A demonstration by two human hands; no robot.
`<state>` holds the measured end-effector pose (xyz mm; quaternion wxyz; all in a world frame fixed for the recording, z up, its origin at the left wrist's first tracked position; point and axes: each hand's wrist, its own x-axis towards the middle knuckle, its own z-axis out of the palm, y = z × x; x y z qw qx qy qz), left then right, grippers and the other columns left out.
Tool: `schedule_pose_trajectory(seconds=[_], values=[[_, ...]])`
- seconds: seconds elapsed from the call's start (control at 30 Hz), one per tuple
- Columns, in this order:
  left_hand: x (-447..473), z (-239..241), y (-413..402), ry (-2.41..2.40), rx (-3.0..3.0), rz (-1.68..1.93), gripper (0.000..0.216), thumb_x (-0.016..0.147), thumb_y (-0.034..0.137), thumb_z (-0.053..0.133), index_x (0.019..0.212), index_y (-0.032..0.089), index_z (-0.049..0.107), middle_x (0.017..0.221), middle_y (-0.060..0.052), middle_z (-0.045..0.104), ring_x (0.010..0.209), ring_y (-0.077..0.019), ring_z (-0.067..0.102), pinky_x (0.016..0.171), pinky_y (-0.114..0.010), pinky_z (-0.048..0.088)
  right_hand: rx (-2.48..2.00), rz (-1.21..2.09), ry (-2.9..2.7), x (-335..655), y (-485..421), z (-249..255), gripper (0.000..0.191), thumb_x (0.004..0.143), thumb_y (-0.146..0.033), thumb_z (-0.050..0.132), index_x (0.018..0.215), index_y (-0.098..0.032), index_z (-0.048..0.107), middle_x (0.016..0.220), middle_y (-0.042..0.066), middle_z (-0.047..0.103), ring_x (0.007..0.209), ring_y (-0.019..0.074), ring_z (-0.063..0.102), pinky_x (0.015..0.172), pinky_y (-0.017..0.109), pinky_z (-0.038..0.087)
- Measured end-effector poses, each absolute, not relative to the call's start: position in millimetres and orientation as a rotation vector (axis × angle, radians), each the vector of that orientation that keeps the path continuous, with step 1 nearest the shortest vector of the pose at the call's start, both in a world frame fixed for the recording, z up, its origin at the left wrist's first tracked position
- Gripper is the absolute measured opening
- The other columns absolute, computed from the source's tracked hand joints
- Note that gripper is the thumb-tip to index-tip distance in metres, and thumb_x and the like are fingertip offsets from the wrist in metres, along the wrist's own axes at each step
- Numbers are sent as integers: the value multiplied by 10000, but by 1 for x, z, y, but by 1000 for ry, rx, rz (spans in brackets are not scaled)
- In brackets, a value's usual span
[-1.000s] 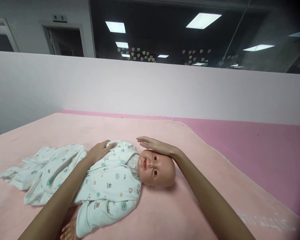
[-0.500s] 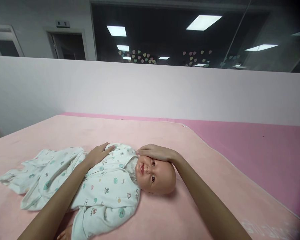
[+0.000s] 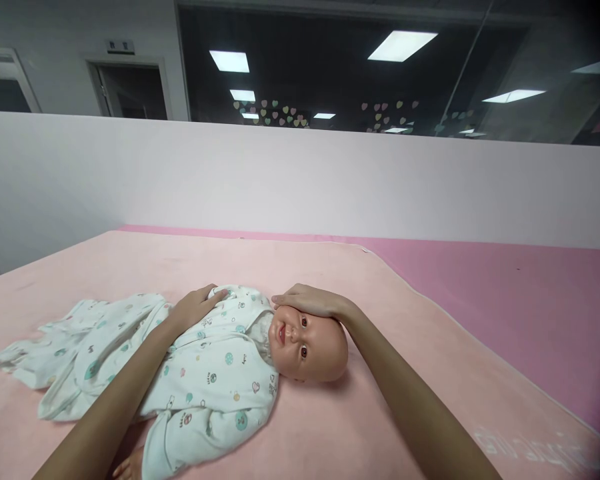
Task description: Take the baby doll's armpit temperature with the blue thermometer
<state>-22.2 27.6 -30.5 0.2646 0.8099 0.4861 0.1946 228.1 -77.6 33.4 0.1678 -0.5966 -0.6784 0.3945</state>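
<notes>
A baby doll lies on its back, its bald head toward the right and its face turned to me. It wears a white printed baby gown that spreads out to the left. My left hand wraps over the far side of the doll's upper body, thumb on the cloth; its other fingertips are hidden behind. Against the far side of the head, my right hand is cupped, with its fingers pointing left near the cheek and neck. The doll's small hand shows at the near sleeve.
Under the doll is a peach-pink blanket, its edge running diagonally on the right over a darker pink surface. A white partition stands behind. Beyond it are a dark window and a doorway.
The view has shifted slightly. My hands stay in the same places on the doll, with no clear movement of the body or gown.
</notes>
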Motion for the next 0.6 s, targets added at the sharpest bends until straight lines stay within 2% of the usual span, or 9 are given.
schedule_pose_trajectory(seconds=[0.3, 0.6], values=[[-23, -30, 28, 1330, 2190, 521, 531, 735, 657, 278, 930, 250, 558, 893, -40, 633, 838, -234, 566, 719, -310, 404, -1741, 1073, -1991, 230, -77, 34, 502, 695, -628, 445, 516, -160, 443, 522, -5, 515, 484, 91, 400, 494, 250, 338], [-24, -32, 32, 1355, 2196, 500, 590, 714, 684, 280, 1014, 251, 545, 940, -56, 640, 870, -266, 576, 703, -320, 414, -1765, 1095, -2003, 226, -81, 38, 516, 727, -634, 394, 530, -160, 443, 512, -14, 497, 478, 87, 400, 489, 242, 331]])
